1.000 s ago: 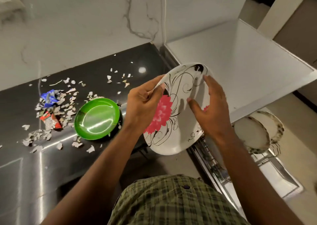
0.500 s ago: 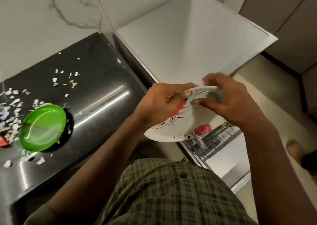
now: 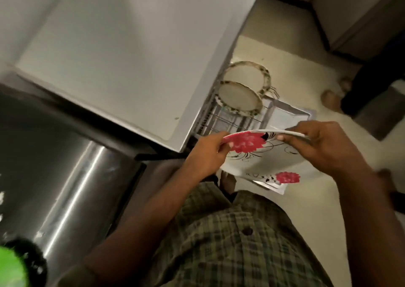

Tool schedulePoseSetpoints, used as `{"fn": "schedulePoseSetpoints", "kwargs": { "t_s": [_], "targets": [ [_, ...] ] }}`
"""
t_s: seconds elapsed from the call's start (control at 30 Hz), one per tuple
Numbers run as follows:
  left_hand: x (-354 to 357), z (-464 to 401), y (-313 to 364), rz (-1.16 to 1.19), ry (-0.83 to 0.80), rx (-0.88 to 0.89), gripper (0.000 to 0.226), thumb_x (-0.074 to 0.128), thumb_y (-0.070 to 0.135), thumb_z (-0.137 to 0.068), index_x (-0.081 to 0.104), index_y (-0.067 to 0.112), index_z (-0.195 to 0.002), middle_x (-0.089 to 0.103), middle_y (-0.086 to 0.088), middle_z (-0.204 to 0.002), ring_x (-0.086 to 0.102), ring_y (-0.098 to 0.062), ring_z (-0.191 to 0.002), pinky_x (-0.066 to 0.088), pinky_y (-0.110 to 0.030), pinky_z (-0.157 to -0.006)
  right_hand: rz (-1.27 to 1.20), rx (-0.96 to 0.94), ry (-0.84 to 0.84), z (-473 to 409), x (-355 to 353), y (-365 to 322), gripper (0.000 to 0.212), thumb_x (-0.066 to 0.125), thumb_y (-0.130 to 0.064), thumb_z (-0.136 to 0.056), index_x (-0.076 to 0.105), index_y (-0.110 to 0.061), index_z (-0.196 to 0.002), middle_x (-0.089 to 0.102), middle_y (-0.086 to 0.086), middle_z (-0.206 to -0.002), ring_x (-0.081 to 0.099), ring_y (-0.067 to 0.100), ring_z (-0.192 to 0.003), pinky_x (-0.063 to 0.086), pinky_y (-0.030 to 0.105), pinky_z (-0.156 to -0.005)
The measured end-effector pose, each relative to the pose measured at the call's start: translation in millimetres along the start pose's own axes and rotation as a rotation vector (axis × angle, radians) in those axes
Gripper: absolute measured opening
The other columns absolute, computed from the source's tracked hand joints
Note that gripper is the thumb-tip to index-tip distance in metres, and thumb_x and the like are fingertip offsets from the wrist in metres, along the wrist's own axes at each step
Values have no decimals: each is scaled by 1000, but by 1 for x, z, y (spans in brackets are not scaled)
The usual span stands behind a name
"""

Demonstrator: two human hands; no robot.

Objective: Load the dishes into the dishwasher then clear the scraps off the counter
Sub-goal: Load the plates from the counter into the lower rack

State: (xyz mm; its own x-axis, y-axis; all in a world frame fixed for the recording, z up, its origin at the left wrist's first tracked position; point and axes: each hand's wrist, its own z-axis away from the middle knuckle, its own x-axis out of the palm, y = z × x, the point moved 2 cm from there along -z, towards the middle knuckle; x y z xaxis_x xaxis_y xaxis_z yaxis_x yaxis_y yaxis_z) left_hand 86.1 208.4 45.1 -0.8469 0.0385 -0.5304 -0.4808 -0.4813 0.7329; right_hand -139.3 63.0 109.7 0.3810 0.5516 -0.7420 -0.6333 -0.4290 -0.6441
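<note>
Both hands, left (image 3: 207, 155) and right (image 3: 324, 146), grip the tilted flowered plate (image 3: 260, 155) by opposite rims.

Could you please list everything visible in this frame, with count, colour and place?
Flowered plate: one, white with red flowers and black swirls, held in both hands above the open dishwasher.
Racked plates: two, cream with dark patterned rims, standing on edge in the rack.
Dishwasher rack: one, grey wire, pulled out below the white top.
White appliance top: one, upper left.
Counter: one, dark and glossy, left.
Green plate: one, cut off at the bottom left corner.
Scraps: a few white bits on the counter.
Shirt: green plaid, bottom centre.
Left hand: grips the plate's left rim.
Right hand: grips the right rim.
</note>
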Motion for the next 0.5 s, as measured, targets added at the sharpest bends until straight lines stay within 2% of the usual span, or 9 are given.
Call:
{"fn": "schedulePoseSetpoints", "kwargs": {
  "t_s": [0.07,0.17,0.27,0.37,0.4,0.5],
  "targets": [
    [18,-23,-3,205,-41,-97,21,66,38,-101,69,26,-118,74,9,-107,67,-6,-99,49,-23,-80,81,39,57,8,1,21,44,55,-61,-99,82,-26,-104,70,-14,-81,64,8,-67,54,36,-57],
    [43,-54,-13,538,-64,-284,34,71,60,-91,68,34,-112,71,11,-116,66,-7,-111,55,-33,-95,132,110,150,19,12,45,31,62,-43,-103,81,-20,-111,70,-11,-88,64,14,-73,52,31,-65],
    [56,-79,-24,568,-81,-295,35,73,65,-85,68,37,-106,68,9,-121,62,-14,-119,53,-43,-103,123,191,231,29,33,62,20,71,-25,-99,80,-15,-113,76,0,-98,69,22,-84,54,37,-73],
    [73,-109,-36,529,-47,-267,26,77,48,-90,68,30,-106,69,14,-109,62,-5,-108,52,-35,-90,20,282,248,27,63,93,22,73,-13,-95,79,-14,-116,73,-7,-102,71,25,-90,53,37,-80],
    [78,-118,-42,516,-9,-264,25,78,45,-90,67,29,-106,70,14,-107,64,-4,-104,55,-36,-87,-17,306,239,23,73,104,24,73,-9,-95,78,-15,-118,71,-10,-105,71,23,-93,53,36,-83],
    [93,-152,-61,492,127,-194,33,79,49,-80,67,33,-107,71,7,-115,69,-20,-106,59,-53,-91,-100,302,234,-1,99,133,33,70,0,-96,76,-17,-124,71,-12,-114,70,18,-103,54,35,-93]
  ]
}}
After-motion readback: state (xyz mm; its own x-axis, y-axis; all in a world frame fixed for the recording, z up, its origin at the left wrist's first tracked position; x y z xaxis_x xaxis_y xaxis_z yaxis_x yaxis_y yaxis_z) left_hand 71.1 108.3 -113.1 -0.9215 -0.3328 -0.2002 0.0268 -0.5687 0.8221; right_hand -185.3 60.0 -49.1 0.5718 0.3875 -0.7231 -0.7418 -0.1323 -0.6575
